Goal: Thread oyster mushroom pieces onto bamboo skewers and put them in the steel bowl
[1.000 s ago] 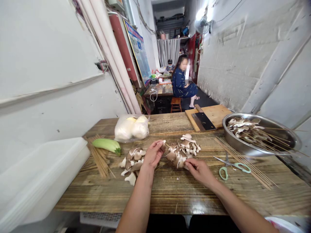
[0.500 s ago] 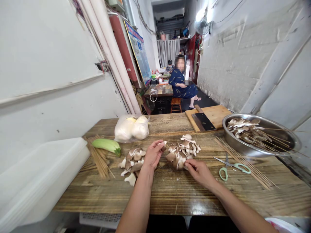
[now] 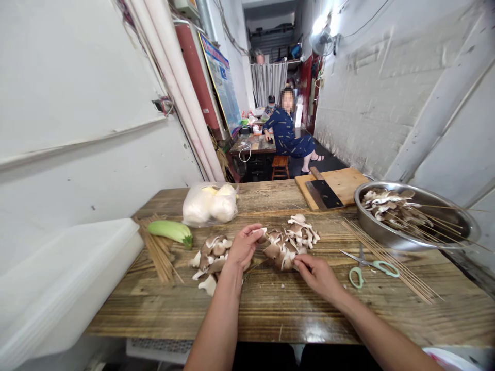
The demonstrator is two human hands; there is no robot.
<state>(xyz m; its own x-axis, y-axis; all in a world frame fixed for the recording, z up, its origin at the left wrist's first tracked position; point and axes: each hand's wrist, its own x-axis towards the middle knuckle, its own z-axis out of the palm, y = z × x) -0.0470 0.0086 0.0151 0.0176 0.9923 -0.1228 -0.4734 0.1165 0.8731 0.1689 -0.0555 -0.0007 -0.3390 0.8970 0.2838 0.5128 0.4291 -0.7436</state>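
Note:
My left hand (image 3: 246, 243) is closed, pinching a small oyster mushroom piece (image 3: 264, 231) at its fingertips. A heap of brown-and-white oyster mushrooms (image 3: 286, 248) lies on the wooden table just right of that hand. At the heap's lower right edge, my right hand (image 3: 315, 271) has thumb and fingers pressed together on a mushroom. Partly behind my left forearm is a second, smaller mushroom pile (image 3: 211, 256). Green-handled scissors (image 3: 361, 264) lie spread beside my right hand, and a row of thin wooden skewers (image 3: 390, 263) runs past them.
A steel basin (image 3: 417, 237) at the right holds skewered mushrooms, sticks jutting over its rim. A cleaver (image 3: 324, 193) rests on a cutting board (image 3: 348, 181). At left are a skewer bundle (image 3: 159, 257), a green gourd (image 3: 168, 232), a filled plastic bag (image 3: 211, 204) and white box (image 3: 77, 283). People sit beyond.
My left hand has tilted slightly, with the mushroom piece turned a little in its fingers. My right hand barely shifts. The seated person behind has moved an arm onto the far table.

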